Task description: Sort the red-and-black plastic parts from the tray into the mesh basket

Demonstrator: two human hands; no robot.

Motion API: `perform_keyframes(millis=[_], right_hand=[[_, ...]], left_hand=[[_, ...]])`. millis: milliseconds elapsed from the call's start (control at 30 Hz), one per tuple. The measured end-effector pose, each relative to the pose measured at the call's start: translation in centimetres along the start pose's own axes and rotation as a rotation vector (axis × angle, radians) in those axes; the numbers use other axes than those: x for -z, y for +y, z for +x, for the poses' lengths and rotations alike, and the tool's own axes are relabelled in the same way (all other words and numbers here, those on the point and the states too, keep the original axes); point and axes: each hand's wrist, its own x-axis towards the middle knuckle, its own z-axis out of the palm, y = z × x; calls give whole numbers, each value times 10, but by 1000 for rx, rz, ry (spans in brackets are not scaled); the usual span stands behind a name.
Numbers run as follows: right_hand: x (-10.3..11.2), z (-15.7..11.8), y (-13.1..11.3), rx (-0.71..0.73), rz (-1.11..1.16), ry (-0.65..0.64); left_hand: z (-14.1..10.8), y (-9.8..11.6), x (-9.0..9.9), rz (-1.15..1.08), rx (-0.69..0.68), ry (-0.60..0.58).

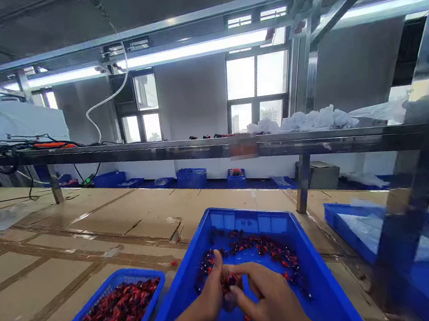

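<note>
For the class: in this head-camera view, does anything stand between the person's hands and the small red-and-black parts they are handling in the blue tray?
Nothing visible does: the left hand and right hand already touch the small red-and-black parts over the blue tray.

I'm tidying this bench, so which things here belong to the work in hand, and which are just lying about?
In use: left hand, right hand, small red-and-black parts, blue crate, blue mesh basket of similar parts.

Lying about: blue tray at right, white plastic on the steel shelf, cardboard bench covering.
</note>
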Motion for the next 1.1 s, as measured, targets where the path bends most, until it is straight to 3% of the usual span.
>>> perform_keyframes(millis=[133,233,333,400,467,533,600,667,733,767,867,933,1000,1100], right_hand=[[7,8,1,-334,558,8],[11,13,8,-594,1012,-130],[11,13,9,-651,1074,-176],[9,10,5,-499,762,-133],[6,6,0,-218,328,-105],[3,2,-4,35,40,-123],[0,0,-6,181,-77,-156],[-4,0,-9,219,-91,-156],[-5,1,-12,105,26,-94],[-5,2,-13,-17,158,-52],[2,7,-9,-480,788,15],[8,12,0,-698,1119,8],[13,17,11,-800,1123,23],[14,22,22,-748,769,99]], left_hand=[[3,-2,4,-15,-52,-61],[3,-1,5,-33,-221,-82],[-1,2,4,-26,-383,-12],[-5,5,4,16,-436,30],[-10,8,3,78,-452,35],[-14,11,1,131,-462,25],[-18,12,-3,161,-469,4],[-19,13,-7,159,-455,-4],[-17,13,-9,97,-390,-12],[-15,13,-9,24,-321,-21],[-4,12,-4,-217,-80,-53],[4,10,1,-293,5,-38],[10,7,5,-277,10,4],[9,6,5,-105,-60,30]])
